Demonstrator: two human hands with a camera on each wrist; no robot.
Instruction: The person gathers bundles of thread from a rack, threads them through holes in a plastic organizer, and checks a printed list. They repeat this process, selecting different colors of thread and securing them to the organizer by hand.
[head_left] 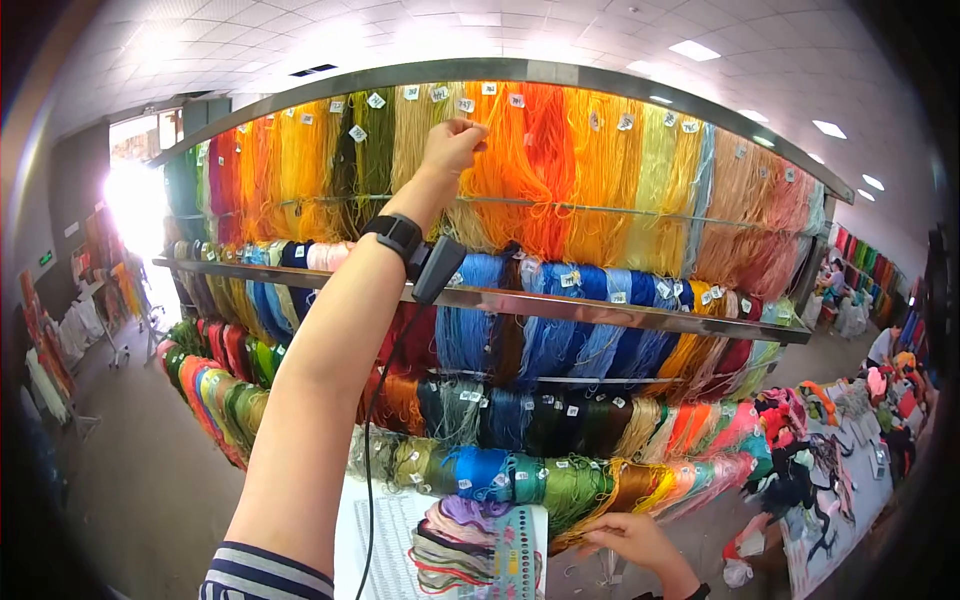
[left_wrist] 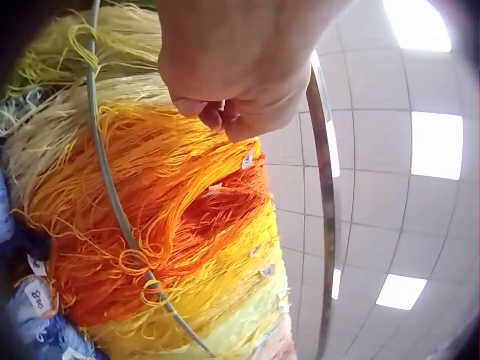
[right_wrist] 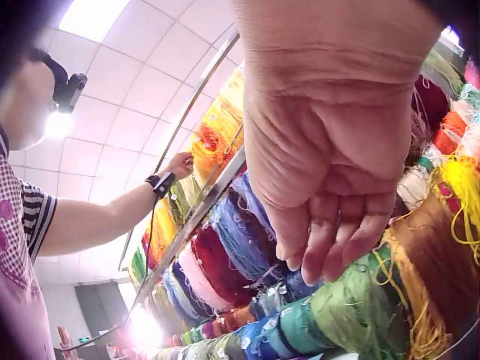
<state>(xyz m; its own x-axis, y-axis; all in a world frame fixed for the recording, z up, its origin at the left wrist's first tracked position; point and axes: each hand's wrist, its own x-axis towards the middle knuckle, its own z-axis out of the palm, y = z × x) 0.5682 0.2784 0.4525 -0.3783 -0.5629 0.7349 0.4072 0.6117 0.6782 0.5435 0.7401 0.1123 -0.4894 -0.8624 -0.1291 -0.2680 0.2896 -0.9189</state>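
A white panelled ceiling (head_left: 600,32) with bright lights spreads over a workroom. Below it, filling most of the head view, stands a metal rack (head_left: 520,70) hung with rows of coloured thread: yellows, oranges and pinks along the top, many blues in the middle, mixed greens, reds and browns lower down. To the right, a table (head_left: 825,560) is heaped with more coloured bundles. The person's left arm (head_left: 330,360), in a striped sleeve, stretches up across the rack.

In the top row, orange thread (head_left: 505,170) hangs in long strands just beside the raised left hand. At the bottom edge, a printed sheet (head_left: 392,535) lies before the rack, and near it a bundle (head_left: 455,545) of purple, grey and pink thread sits beside a column of dark holes on a card (head_left: 525,560).

The left hand (head_left: 452,150) has its fingers curled inward; whether they pinch a strand cannot be told. The right hand (head_left: 640,545) is low, near brown thread (head_left: 635,482) in the lowest row, its fingers loosely extended and released; contact with the thread is unclear.

A black device (head_left: 438,270) is strapped to the left wrist, trailing a thin cable (head_left: 370,470). Smallest are the white tags (head_left: 465,104) on the thread, marked with numbers.
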